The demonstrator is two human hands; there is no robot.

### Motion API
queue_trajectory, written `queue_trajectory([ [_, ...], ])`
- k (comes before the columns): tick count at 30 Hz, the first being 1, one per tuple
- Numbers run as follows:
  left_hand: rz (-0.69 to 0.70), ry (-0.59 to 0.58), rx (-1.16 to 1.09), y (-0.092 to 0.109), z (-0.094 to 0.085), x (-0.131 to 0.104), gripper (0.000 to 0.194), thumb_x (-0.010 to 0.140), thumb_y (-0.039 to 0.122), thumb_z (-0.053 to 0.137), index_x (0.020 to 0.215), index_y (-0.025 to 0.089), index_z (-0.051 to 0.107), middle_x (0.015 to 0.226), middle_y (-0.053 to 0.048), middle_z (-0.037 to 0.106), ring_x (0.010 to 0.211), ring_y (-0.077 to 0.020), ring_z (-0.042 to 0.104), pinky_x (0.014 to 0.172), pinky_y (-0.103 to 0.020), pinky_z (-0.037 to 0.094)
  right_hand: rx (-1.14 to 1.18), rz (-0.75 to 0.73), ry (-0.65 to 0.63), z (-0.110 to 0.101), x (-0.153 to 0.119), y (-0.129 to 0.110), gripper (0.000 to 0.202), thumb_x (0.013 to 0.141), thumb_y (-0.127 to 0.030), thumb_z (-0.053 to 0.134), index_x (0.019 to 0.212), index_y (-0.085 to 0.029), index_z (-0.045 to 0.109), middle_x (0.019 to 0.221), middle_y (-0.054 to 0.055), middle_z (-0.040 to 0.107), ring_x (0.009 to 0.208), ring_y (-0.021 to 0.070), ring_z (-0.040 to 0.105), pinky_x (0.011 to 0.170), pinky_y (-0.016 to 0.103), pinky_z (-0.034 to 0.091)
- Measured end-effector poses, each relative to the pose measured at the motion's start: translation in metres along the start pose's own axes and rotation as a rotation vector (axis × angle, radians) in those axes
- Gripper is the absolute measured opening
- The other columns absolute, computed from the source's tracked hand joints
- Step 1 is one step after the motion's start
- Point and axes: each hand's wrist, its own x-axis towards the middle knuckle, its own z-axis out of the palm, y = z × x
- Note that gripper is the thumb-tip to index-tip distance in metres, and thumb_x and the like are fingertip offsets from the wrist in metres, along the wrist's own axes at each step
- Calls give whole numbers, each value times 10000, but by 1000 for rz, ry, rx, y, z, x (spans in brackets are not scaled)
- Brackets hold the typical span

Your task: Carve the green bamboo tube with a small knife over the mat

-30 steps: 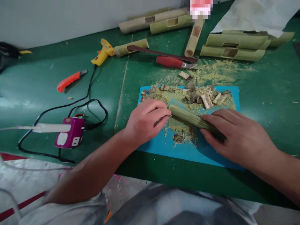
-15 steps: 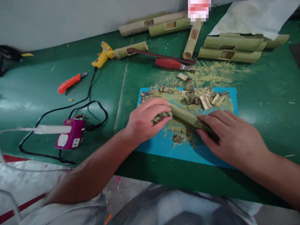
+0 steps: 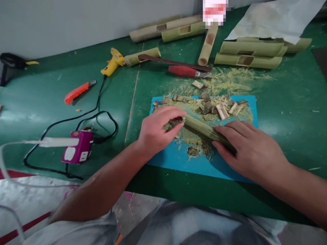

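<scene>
A green bamboo tube (image 3: 200, 127) slants across the blue mat (image 3: 168, 161), its right end lower and nearer my body. My right hand (image 3: 251, 146) wraps round that near end, thumb underneath and fingers on top. At the far left end, the thumb and fingers of my left hand (image 3: 163, 127) close about the tube's rim. Some of the rim and the inside of the tube are hidden by these fingers. Bamboo chips (image 3: 208, 107) and pale shavings lie scattered on the mat around the tube.
Behind the mat lie a red-handled knife (image 3: 182, 70) and a dark flat blade (image 3: 176, 62). Cut bamboo tubes (image 3: 246, 60) line the back. To the left are a yellow glue gun (image 3: 112, 64), an orange cutter (image 3: 78, 92) and a purple power adapter (image 3: 78, 146) with cords.
My left hand's fingers have shifted slightly at the tube's end, and the gap between thumb and fingers shows more. The right hand keeps its grip. The view has moved a little.
</scene>
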Motion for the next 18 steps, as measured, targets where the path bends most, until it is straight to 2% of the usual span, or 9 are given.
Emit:
queue_trajectory([
  [4, -41, 19, 0, 3, -1, 1, 162, 868, 139, 686, 1011, 200, 732, 1009, -36, 771, 908, -153, 728, 886, -278, 601, -1, 16, -2, 0, 0, -1, 245, 959, -292, 494, 1021, -134, 670, 880, 97, 696, 789, 237, 619, 678, 370, 472],
  [8, -187, 69, -87, 7, -2, 1, 159, 842, 155, 717, 996, 189, 732, 929, -28, 771, 830, -147, 731, 837, -279, 617, -10, 19, 4, 0, 0, -2, 244, 945, -300, 526, 1026, -124, 674, 888, 101, 694, 780, 227, 621, 670, 356, 455],
  [13, -450, 1, -468, 1, 3, 2, 301, 763, 176, 774, 1056, 143, 715, 886, -39, 754, 818, -141, 725, 777, -260, 626, -22, 26, -5, -2, 0, -3, 239, 951, -316, 523, 996, -142, 680, 901, 93, 703, 767, 224, 624, 655, 354, 460],
  [18, -660, 89, -809, -6, 8, 4, 357, 656, 195, 843, 996, 150, 743, 874, -24, 724, 792, -123, 697, 770, -254, 621, -24, 30, -8, -2, 1, -3, 256, 951, -331, 535, 1007, -131, 684, 921, 100, 707, 779, 235, 638, 667, 365, 478],
])
